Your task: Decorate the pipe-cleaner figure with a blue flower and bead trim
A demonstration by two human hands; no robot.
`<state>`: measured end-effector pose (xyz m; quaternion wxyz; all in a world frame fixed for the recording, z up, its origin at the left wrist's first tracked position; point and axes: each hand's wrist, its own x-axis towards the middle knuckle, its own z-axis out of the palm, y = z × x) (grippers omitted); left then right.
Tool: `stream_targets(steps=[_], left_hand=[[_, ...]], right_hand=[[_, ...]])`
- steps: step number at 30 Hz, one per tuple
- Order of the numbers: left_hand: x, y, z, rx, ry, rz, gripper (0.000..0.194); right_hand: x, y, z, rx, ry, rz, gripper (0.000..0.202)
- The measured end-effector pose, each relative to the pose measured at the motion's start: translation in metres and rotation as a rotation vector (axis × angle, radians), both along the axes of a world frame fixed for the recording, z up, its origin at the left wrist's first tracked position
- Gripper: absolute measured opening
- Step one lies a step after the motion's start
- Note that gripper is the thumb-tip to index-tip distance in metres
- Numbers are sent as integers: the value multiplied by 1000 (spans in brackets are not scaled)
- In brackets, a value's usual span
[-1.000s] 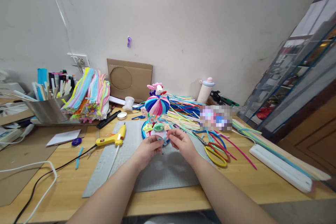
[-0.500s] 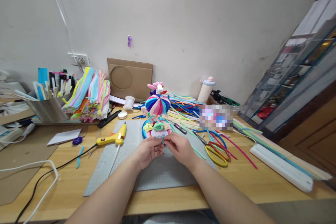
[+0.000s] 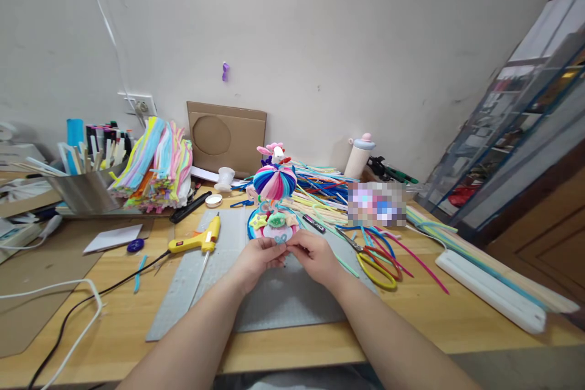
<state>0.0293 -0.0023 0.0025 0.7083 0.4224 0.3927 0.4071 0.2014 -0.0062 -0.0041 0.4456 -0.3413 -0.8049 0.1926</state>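
My left hand [image 3: 259, 261] and my right hand [image 3: 314, 257] meet over the grey cutting mat [image 3: 287, 304], fingertips pinched together. A small looped light-blue piece [image 3: 280, 237], apparently pipe cleaner, shows just above the fingertips; the fingers hide its lower part. Right behind my hands stands a colourful pipe-cleaner carousel [image 3: 275, 184]. It has a striped pink, white and blue dome with a pink figure on top. Its round base [image 3: 252, 228] carries yellow and green shapes, and my hands partly cover the front.
A yellow glue gun [image 3: 196, 240] lies on the left of the mat, its black cord running left. Scissors [image 3: 375, 262] and loose pipe cleaners lie at right. Behind are a pipe-cleaner bundle [image 3: 158, 164], a metal bin [image 3: 86, 189], cardboard [image 3: 247, 134] and a bottle [image 3: 359, 158]. A power strip [image 3: 491, 292] sits far right.
My left hand's fingers have closed in, and the two hands' fingertips are now closer together. The light-blue loops show more clearly above them. The carousel has stayed in place.
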Motion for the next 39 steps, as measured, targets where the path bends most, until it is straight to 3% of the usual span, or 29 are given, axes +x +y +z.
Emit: stream_targets(steps=[5, 11, 17, 28, 34, 39], left_hand=[[0, 1, 1, 62, 75, -32, 30], [1, -1, 2, 91, 97, -31, 31], [-2, -1, 1, -23, -73, 62, 30], [2, -3, -3, -56, -64, 57, 31], [5, 0, -8, 69, -14, 161, 35], [5, 0, 1, 201, 55, 186, 25]], right_hand=[[1, 1, -1, -7, -38, -68, 9], [2, -2, 4, 19, -114, 4, 14], [3, -2, 4, 66, -138, -31, 15], [-2, -5, 2, 71, -182, -90, 13], [-9, -8, -1, -78, -79, -112, 10], [-18, -8, 2, -381, 237, -59, 10]])
